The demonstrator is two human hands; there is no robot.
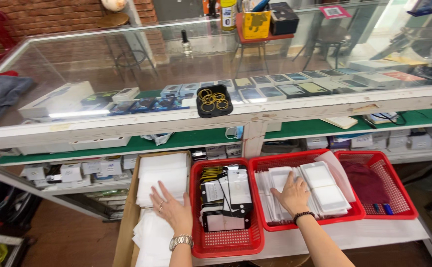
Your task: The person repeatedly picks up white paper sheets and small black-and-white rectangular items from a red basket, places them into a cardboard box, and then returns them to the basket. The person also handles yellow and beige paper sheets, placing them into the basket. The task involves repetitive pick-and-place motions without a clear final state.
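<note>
Your left hand lies flat, fingers spread, on white sheets in a cardboard box. Your right hand presses open on clear packets in a red basket; sorting looks underway. Beyond, a glass display counter.

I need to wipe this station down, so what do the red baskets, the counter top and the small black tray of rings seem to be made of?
Red baskets: likely moulded plastic, judging by the uniform gloss and lattice walls.
Counter top: glass, see-through and reflecting, in a chipped white frame, possibly painted wood.
Small black tray: looks like matte plastic; the rings inside could be rubber bands or metal, unclear.
</note>
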